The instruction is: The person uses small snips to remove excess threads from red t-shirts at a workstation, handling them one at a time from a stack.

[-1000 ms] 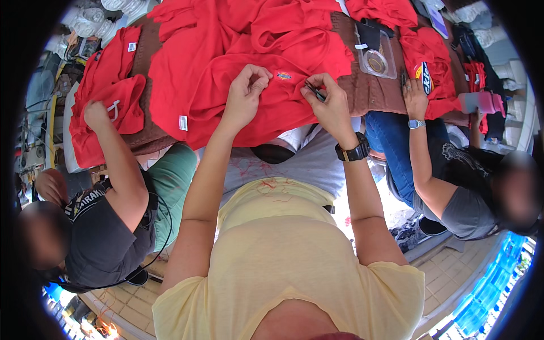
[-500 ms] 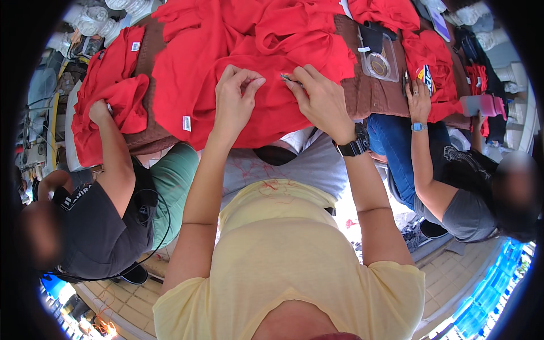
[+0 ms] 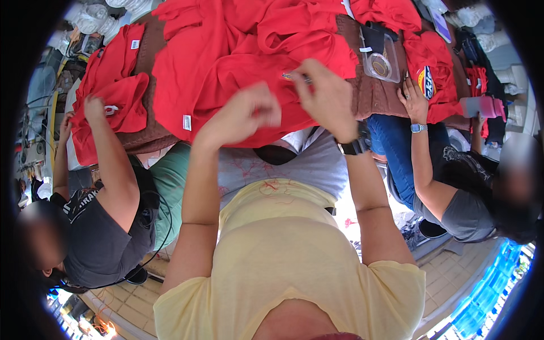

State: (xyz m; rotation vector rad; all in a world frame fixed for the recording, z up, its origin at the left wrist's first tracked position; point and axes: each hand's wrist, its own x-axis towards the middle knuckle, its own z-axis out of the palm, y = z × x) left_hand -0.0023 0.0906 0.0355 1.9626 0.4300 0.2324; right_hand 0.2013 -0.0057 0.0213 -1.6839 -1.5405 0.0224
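A: Where is the red shirt (image 3: 238, 73)?
B: Spread on the brown table (image 3: 371, 96), under both hands. The right hand (image 3: 326, 96) pinches a small tool (image 3: 294, 76) at the cloth; the left hand (image 3: 249, 110), blurred, is curled shut just beside it.
A: Progress?
B: Trimming seems midway; more red garments (image 3: 113, 96) lie beyond the grip, co-workers seated on either side.

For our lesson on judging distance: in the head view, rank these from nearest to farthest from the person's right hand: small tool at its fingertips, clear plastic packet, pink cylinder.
1. Small tool, at the right hand.
2. Clear plastic packet, to its right.
3. Pink cylinder, far right.
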